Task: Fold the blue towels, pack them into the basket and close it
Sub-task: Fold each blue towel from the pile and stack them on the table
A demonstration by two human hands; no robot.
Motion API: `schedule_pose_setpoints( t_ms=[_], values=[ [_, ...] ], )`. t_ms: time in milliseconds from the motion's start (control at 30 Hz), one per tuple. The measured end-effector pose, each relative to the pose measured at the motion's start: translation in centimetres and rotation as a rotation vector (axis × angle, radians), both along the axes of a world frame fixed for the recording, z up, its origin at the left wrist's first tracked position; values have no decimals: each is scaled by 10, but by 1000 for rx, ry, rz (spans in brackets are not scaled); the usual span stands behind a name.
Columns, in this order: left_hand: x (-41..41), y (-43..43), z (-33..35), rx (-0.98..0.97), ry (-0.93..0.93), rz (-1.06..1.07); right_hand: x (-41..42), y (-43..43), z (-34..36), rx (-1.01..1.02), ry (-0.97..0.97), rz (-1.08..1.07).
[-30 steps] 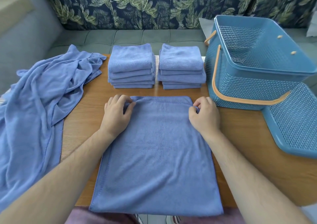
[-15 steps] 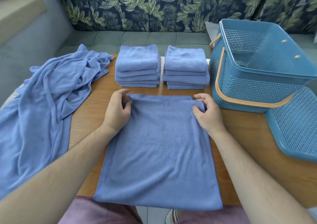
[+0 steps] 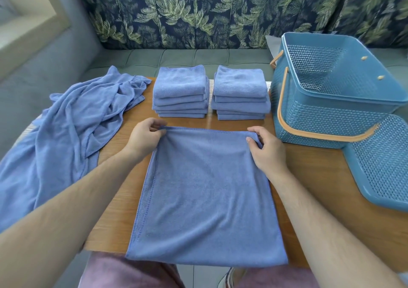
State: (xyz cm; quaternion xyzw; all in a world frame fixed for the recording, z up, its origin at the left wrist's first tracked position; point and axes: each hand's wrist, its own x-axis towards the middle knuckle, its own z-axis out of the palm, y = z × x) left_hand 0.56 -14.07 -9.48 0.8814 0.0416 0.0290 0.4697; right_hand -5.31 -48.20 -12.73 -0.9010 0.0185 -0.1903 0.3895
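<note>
A sofa [image 3: 198, 11] with a dark palm-leaf back runs along the far side, and in front of it stands the wooden desk [image 3: 320, 188]. Over the desk's left edge spills a rumpled heap of unfolded blue towels [image 3: 66, 133], part of it hanging off the side. In the middle a flat blue towel [image 3: 205, 199] lies lengthwise towards the person, its near end drooping over the desk's front edge above their lap. On the right sits the open blue basket [image 3: 331, 115], its tan handle folded down along the front wall, and its perforated lid [image 3: 384, 162] lies just beside it, nearer the person. Behind the flat towel are two neat piles side by side, the left stack [image 3: 181, 93] and the right stack [image 3: 240, 93]. The hands are apart: the left hand [image 3: 143, 140] pinches the towel's far left corner, the right hand [image 3: 267, 153] pinches the far right one, with that far edge raised slightly off the wood.
</note>
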Motion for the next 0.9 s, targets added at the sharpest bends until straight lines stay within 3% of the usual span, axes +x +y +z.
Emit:
schedule_pose_setpoints(
  t_ms=[200,467,733,900],
  values=[
    [4,6,-17,218,-124,-17,3,5,-4,-208,-16,-44],
    [-7,-6,-23,194,-247,6,10,3,-13,-300,25,-69],
    [-6,-3,-26,253,-326,-29,7,1,-8,-261,-140,-6],
    [-5,0,-27,303,-374,2,0,3,-2,-41,-124,5]
  ],
)
